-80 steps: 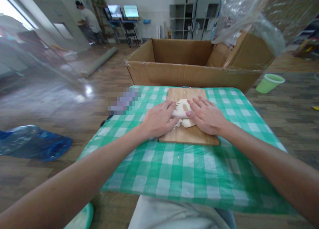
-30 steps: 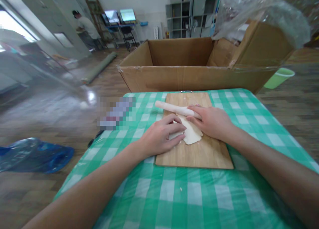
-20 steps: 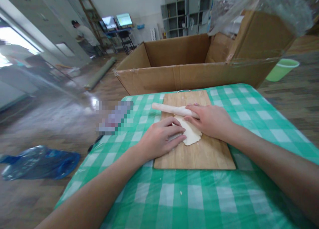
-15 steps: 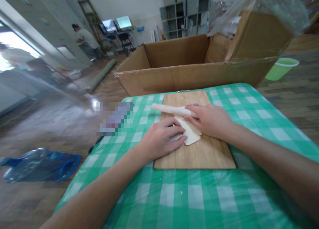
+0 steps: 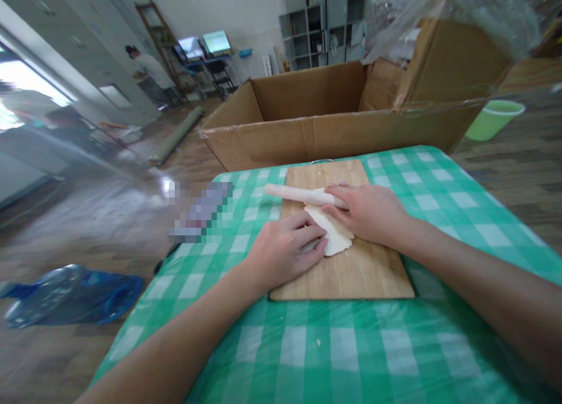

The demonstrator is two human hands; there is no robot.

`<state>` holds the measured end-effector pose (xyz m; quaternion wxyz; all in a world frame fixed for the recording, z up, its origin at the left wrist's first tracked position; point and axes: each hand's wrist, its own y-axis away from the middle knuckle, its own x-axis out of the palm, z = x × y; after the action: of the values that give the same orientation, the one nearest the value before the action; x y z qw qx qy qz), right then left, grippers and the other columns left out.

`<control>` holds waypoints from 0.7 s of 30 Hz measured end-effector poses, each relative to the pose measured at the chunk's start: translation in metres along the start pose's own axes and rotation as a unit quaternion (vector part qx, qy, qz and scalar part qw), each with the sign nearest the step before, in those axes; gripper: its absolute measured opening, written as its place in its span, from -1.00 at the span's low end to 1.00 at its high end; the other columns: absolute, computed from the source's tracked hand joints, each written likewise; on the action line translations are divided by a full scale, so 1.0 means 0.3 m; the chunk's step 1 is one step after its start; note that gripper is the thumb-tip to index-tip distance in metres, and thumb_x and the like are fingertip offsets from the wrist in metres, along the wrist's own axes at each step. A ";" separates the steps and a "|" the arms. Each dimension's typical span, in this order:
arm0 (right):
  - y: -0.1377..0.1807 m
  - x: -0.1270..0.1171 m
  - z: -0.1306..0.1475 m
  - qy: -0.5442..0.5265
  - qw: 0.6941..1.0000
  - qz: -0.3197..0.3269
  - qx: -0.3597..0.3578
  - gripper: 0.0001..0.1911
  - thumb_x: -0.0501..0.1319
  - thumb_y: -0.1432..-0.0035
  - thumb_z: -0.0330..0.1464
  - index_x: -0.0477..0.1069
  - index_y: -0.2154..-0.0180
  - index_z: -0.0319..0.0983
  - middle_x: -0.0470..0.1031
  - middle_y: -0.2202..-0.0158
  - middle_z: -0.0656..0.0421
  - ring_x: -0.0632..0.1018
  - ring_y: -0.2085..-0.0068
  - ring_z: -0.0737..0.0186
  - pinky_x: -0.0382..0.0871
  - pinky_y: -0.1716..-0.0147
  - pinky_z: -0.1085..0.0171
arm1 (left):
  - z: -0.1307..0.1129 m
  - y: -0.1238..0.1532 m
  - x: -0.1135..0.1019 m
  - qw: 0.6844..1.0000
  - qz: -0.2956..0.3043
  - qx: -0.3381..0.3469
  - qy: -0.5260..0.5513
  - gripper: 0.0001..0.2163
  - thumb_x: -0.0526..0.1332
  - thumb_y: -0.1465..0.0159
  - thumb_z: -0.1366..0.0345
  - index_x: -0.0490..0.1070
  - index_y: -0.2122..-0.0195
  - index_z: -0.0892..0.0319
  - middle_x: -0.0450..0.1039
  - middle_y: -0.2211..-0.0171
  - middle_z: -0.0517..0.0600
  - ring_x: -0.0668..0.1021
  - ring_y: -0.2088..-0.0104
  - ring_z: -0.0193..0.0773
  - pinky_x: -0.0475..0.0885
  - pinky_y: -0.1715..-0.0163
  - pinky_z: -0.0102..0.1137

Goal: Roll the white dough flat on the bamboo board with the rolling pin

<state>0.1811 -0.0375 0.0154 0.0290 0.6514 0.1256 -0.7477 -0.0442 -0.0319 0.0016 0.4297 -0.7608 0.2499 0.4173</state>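
A flat sheet of pale dough (image 5: 337, 235) lies on a wooden cutting board (image 5: 369, 275). My right hand (image 5: 366, 211) is closed over the right end of a white rolling pin (image 5: 298, 194), which rests across the far edge of the dough. The pin's left end sticks out past the board. On the near left side of the dough, my left hand (image 5: 292, 243) has its curled fingers closed on the edge of the sheet. The fingertips partly hide that edge.
A green checked tablecloth (image 5: 351, 345) covers the table. Behind it stands a large open cardboard box (image 5: 272, 140). A blurred phone-like object (image 5: 202, 211) lies at the left edge. On the floor are a blue water bottle (image 5: 74, 295) and a green bucket (image 5: 494, 120).
Both hands, the rolling pin and the dough hold nearly the same places. The whole view has shifted very slightly.
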 end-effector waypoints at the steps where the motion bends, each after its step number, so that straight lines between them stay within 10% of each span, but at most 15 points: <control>1: 0.000 0.000 0.000 0.000 1.000 0.000 0.000 -0.50 0.04 -0.47 -0.04 0.44 -0.28 -0.04 0.62 -0.15 0.08 0.67 0.08 -0.05 0.44 0.21 0.13 | 0.001 0.000 -0.001 1.000 0.000 0.002 0.004 -0.84 0.25 -0.42 0.31 0.66 0.21 0.17 0.61 0.25 0.05 0.63 0.30 -0.27 0.55 0.31 -0.41; 21: -0.001 0.006 -0.002 0.006 1.000 -0.014 -0.011 -0.49 0.04 -0.48 -0.05 0.45 -0.28 -0.07 0.63 -0.14 0.06 0.67 0.07 -0.06 0.46 0.21 0.11 | -0.059 -0.013 -0.001 0.995 0.027 -0.070 -0.060 -0.85 0.27 -0.38 0.31 0.63 0.30 0.16 0.59 0.28 0.02 0.62 0.34 -0.24 0.49 0.38 -0.36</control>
<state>0.1813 -0.0368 0.0137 0.0247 0.6535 0.1433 -0.7429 -0.0341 -0.0451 0.0086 0.3779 -0.7557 0.2145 0.4900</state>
